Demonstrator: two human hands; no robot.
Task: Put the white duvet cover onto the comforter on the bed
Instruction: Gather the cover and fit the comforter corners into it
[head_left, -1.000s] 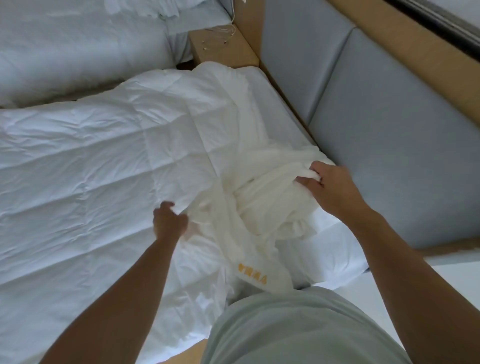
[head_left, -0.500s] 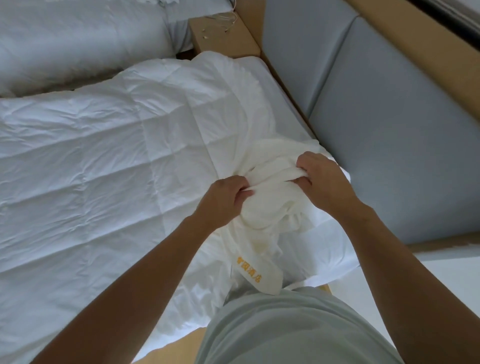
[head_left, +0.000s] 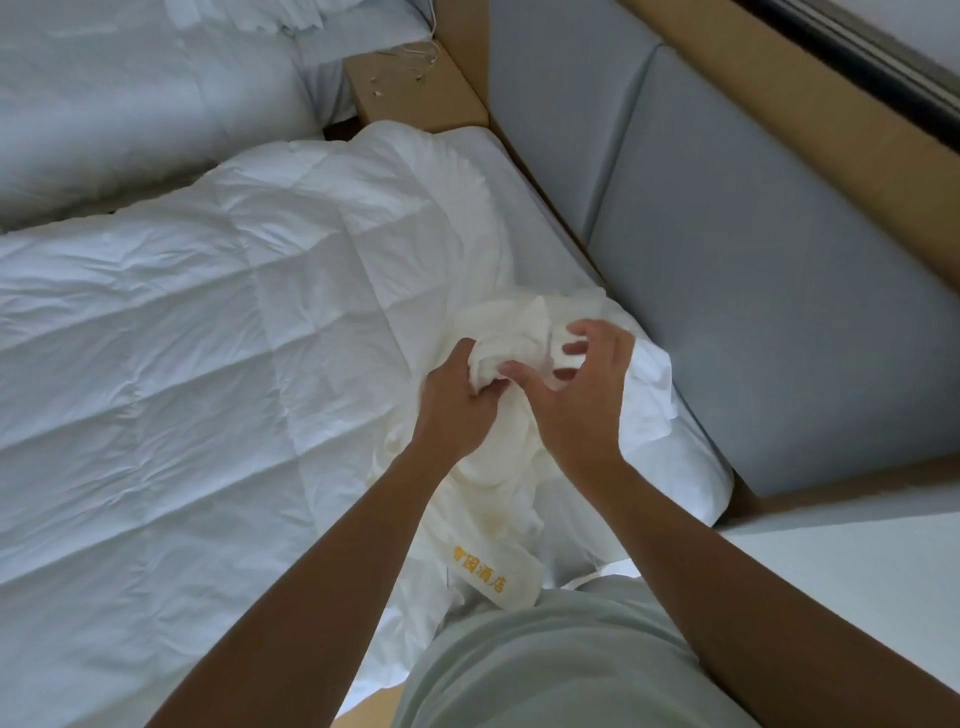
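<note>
The comforter (head_left: 182, 364) lies flat and wide to the left of the hands, leaving open room to sweep across the bed. On the right a grey padded panel (head_left: 779, 312) rises just beside the mattress edge and closes that side. The bunched duvet cover (head_left: 493, 467) is heaped at the near right corner, between the open comforter and the panel. The left hand (head_left: 457, 405) and right hand (head_left: 582, 400) are close together in it, with fabric filling the space between them. A wooden nightstand (head_left: 415, 88) blocks the far corner, beside a second bed (head_left: 130, 93). The person's torso (head_left: 545, 665) stands at the near edge.
</note>
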